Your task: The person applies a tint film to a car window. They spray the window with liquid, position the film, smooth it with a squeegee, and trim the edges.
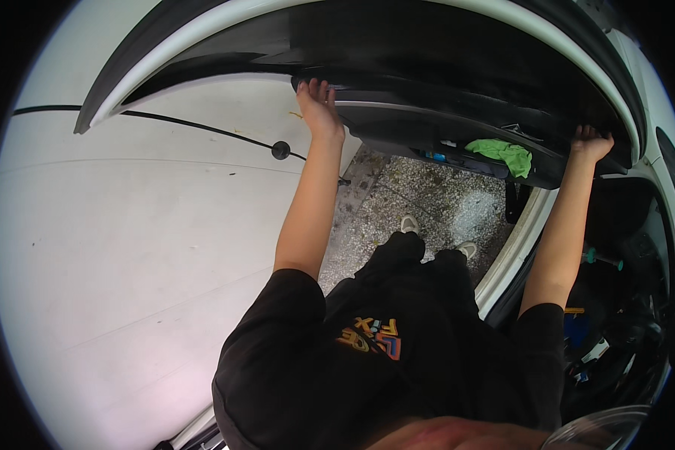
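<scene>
Both my arms reach up and forward to an open car door, whose curved pale frame (225, 16) arches over a glossy dark window (397, 45). My left hand (321, 109) touches the lower edge of the dark surface at one end, fingers upright, slightly bent and apart. Near the other end my right hand (592, 144) is at that same edge with its fingers curled in. What its fingertips close on is hidden. Between my hands lies the dark inner door panel (405, 127); a crumpled green cloth (502, 155) hangs from its pocket.
A white wall or panel (127, 247) fills the left, crossed by a black cable (195, 129) with a round black piece (280, 150). The car interior (615, 322), with small loose items, is at right. My shoes (410, 224) stand on speckled ground (427, 187).
</scene>
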`<state>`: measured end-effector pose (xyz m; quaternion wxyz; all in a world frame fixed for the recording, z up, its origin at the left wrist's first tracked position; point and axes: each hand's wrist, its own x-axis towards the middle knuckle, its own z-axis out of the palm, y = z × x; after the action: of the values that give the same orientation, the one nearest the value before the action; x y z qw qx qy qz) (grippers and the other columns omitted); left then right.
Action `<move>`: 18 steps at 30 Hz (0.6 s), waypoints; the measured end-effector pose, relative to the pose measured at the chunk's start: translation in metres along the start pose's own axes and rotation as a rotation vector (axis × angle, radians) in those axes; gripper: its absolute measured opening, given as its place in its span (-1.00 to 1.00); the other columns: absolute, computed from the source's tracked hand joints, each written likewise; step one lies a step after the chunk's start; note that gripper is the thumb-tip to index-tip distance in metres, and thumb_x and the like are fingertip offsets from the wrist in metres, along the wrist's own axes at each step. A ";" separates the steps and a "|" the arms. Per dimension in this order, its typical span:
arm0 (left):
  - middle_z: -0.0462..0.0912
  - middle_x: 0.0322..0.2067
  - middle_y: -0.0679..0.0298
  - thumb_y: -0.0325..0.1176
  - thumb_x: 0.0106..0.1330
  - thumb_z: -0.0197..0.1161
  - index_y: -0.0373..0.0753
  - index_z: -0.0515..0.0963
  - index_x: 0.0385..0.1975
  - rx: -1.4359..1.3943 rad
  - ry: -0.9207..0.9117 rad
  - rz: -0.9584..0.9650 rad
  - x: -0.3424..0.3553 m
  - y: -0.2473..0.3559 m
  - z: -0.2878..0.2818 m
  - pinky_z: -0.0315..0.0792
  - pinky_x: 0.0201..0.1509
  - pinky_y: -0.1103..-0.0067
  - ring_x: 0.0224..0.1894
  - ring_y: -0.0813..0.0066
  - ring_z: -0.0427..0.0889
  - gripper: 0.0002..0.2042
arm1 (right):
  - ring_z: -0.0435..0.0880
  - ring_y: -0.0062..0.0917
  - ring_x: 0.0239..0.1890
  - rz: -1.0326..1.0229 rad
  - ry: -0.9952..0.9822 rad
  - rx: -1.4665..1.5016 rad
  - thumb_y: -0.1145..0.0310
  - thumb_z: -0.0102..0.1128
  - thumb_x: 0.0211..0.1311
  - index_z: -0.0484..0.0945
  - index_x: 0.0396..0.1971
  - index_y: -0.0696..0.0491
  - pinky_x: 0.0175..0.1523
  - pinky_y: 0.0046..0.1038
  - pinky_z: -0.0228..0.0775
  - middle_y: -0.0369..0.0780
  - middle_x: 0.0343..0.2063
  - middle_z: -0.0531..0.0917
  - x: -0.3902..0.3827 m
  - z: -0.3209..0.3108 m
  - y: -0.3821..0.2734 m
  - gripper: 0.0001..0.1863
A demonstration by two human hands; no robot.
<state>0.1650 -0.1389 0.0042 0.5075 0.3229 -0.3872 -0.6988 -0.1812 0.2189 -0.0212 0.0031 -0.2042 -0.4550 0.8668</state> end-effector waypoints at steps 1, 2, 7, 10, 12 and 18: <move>0.17 0.19 0.05 0.00 0.36 -0.13 -0.23 0.00 0.25 -0.065 -0.008 -0.057 0.010 0.000 0.009 0.13 0.28 0.32 0.18 0.16 0.26 -0.42 | 0.30 -0.31 0.18 0.064 -0.069 0.006 -0.05 -0.32 0.18 0.15 0.21 0.09 0.19 -0.26 0.08 -0.15 0.15 0.32 -0.004 0.006 0.010 -0.32; 0.11 0.24 0.03 0.03 0.36 -0.14 -0.22 -0.03 0.27 -0.123 -0.017 -0.119 0.010 -0.003 0.016 0.11 0.29 0.30 0.21 0.13 0.22 -0.39 | 0.31 -0.32 0.16 0.104 -0.087 0.006 -0.05 -0.31 0.17 0.16 0.19 0.07 0.16 -0.26 0.09 -0.16 0.14 0.33 -0.009 0.008 0.012 -0.33; -0.13 0.35 0.07 0.16 0.35 -0.25 -0.12 -0.20 0.35 -0.172 -0.110 -0.220 -0.004 -0.016 0.048 -0.13 0.38 0.30 0.37 0.08 -0.05 -0.30 | 0.33 -0.42 -0.25 0.178 0.034 -0.027 -0.05 -0.25 0.14 0.33 -0.06 -0.03 -0.09 -0.27 0.16 -0.23 -0.24 0.40 -0.016 0.022 0.021 -0.51; -0.21 0.37 0.12 0.22 0.33 -0.31 -0.08 -0.23 0.36 -0.169 -0.105 -0.262 -0.013 -0.023 0.058 -0.19 0.39 0.29 0.39 0.11 -0.15 -0.28 | 0.29 -0.42 -0.21 0.255 0.012 -0.011 -0.04 -0.21 0.12 0.34 -0.07 -0.02 -0.06 -0.26 0.12 -0.24 -0.20 0.39 -0.045 0.043 0.037 -0.51; -0.21 0.37 0.14 0.24 0.33 -0.31 -0.07 -0.22 0.36 -0.187 -0.072 -0.285 -0.018 -0.022 0.071 -0.19 0.40 0.27 0.40 0.13 -0.16 -0.27 | 0.07 -0.27 0.33 0.265 -0.039 -0.008 -0.05 -0.35 0.21 0.13 0.27 -0.06 0.34 -0.19 -0.20 -0.17 0.29 0.14 -0.082 0.061 0.034 -0.35; -0.18 0.36 0.18 0.29 0.29 -0.31 -0.06 -0.16 0.35 -0.178 -0.183 -0.252 -0.016 -0.019 0.082 -0.21 0.39 0.19 0.40 0.14 -0.17 -0.26 | 0.15 -0.25 0.28 0.308 -0.155 0.048 -0.01 -0.38 0.22 0.23 0.21 -0.03 0.36 -0.16 -0.20 -0.15 0.25 0.20 -0.105 0.082 0.056 -0.39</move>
<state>0.0910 -0.1023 0.0288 0.4050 0.2580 -0.3249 -0.8148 -0.1043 0.1020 0.0127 -0.1601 -0.2037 -0.3965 0.8807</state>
